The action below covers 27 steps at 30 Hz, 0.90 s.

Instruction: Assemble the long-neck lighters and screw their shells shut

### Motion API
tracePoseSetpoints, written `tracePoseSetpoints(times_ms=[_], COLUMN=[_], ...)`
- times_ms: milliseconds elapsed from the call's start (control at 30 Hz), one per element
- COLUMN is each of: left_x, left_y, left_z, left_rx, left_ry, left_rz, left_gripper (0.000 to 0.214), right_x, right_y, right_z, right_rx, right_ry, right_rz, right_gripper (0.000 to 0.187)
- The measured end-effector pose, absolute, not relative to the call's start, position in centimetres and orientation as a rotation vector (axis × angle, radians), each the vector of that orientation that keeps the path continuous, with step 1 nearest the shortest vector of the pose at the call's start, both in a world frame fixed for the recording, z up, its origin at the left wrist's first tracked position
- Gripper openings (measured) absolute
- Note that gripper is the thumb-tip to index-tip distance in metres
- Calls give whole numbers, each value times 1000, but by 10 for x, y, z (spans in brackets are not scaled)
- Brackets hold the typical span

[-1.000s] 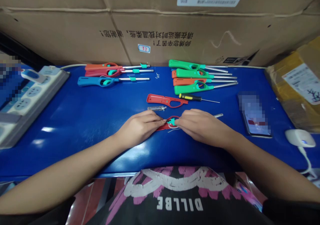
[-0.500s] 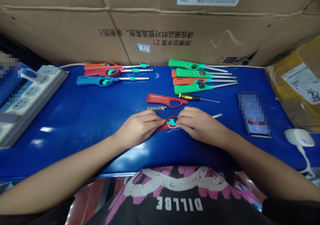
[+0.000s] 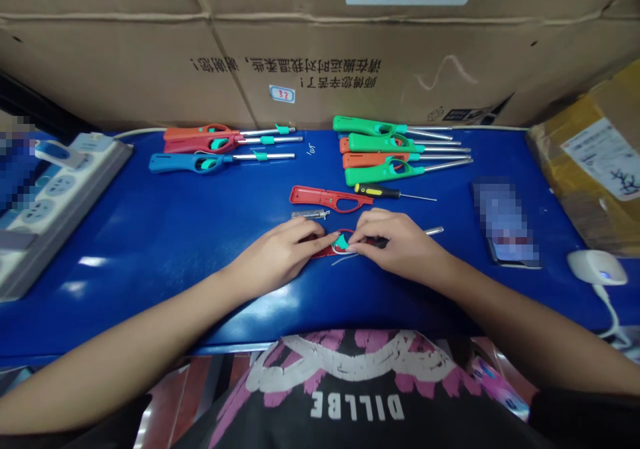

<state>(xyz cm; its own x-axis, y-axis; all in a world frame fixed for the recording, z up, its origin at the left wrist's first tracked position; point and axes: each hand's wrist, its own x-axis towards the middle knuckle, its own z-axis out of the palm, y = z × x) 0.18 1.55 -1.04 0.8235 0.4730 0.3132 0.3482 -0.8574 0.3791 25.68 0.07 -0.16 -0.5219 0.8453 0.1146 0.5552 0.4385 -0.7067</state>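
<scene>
Both my hands rest on a blue table [image 3: 165, 229] over an opened red stick lighter [image 3: 327, 251]. My left hand [image 3: 280, 252] presses on its handle half, fingers curled. My right hand [image 3: 395, 242] pinches at its small teal trigger piece [image 3: 343, 242]. The lighter's metal tube [image 3: 434, 231] sticks out to the right past my right hand. Just beyond lie a loose red lighter shell [image 3: 330, 199], a small metal part [image 3: 310, 215] and a black-and-yellow screwdriver [image 3: 393, 193].
Assembled lighters lie at the back: a red and blue group [image 3: 220, 146] on the left, a green and orange group [image 3: 390, 152] on the right. A power strip [image 3: 55, 189] is far left; a phone [image 3: 505, 226], a white device [image 3: 595, 268] and cardboard boxes [image 3: 320, 42] surround.
My right hand has slid a little left along the lighter, closing its fingertips on the teal piece. The left hand has stayed in place.
</scene>
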Motion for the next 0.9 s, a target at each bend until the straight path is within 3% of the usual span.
tracePoseSetpoints(times_ms=[200, 333, 600, 767, 900], left_x=[3, 4, 2, -4, -8], left_y=[14, 12, 7, 12, 16], left_z=[-11, -9, -3, -2, -2], left_rx=[2760, 2793, 2911, 2883, 2894], left_ry=[643, 670, 674, 720, 749], left_rz=[602, 612, 436, 468, 500], left_gripper=[30, 29, 31, 31, 31], right_x=[262, 261, 251, 268, 294], right_y=[-2, -6, -5, 3, 10], right_z=[4, 9, 2, 15, 26], right_rx=[-980, -973, -1280, -1270, -1257], right_ry=[-2654, -2754, -2296, -2249, -2544], right_rz=[497, 371, 781, 736, 729], right_gripper=[26, 27, 11, 11, 13])
